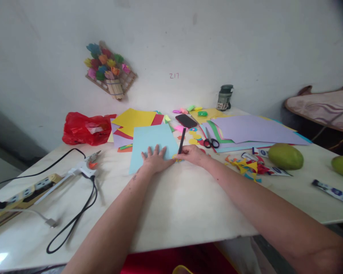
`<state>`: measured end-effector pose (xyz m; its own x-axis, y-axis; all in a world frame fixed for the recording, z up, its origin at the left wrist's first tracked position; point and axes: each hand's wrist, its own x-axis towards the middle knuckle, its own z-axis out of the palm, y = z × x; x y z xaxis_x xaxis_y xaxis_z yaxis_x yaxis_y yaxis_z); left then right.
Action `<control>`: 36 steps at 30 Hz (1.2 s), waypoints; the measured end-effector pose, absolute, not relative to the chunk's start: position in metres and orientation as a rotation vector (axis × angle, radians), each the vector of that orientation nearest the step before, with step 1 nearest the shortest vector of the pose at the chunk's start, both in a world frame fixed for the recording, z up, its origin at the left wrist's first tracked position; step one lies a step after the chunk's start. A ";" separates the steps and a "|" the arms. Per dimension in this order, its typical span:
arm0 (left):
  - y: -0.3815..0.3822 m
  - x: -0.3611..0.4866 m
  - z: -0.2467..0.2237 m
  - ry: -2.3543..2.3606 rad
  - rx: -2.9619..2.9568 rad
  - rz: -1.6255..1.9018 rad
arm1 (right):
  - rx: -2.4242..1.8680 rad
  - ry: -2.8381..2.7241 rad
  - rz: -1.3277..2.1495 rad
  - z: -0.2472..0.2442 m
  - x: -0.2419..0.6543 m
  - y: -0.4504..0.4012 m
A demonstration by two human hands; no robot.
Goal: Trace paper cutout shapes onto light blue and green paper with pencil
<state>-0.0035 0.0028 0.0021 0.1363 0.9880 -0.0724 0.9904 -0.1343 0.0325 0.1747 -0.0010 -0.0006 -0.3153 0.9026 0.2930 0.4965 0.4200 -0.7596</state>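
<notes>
A light blue sheet of paper [144, 140] lies on the white table. My left hand [156, 160] rests flat on its lower part, fingers spread. Just right of it, my right hand [193, 154] is closed around a black pen [182, 140], which stands nearly upright. The pen's tip is hidden by my fingers, close to the sheet's lower right corner. A small yellow piece [174, 156] shows by my left thumb. Beyond my right hand lie black-handled scissors [211, 142] and yellow paper circles [194, 136].
Coloured sheets [134, 120] and a red plastic bag [85, 129] lie back left. A phone [186, 120] and purple sheets [254, 129] are at the back. Paper scraps [246, 165] and a green fruit [286, 156] sit right; a glue gun [85, 167] and power strip [31, 194] left.
</notes>
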 end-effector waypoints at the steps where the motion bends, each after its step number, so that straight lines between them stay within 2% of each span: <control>1: 0.003 -0.003 0.002 2.018 2.313 -0.053 | -1.187 -1.973 0.716 -0.001 0.175 0.000; 36: -0.002 -0.001 0.008 2.033 2.300 -0.093 | -1.174 -2.005 0.711 0.001 0.179 0.000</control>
<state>-0.0008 -0.0017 0.0077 0.1228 0.9881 -0.0923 0.9924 -0.1221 0.0130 0.1788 -0.0003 0.0005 -0.3469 0.8918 0.2902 0.5095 0.4390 -0.7400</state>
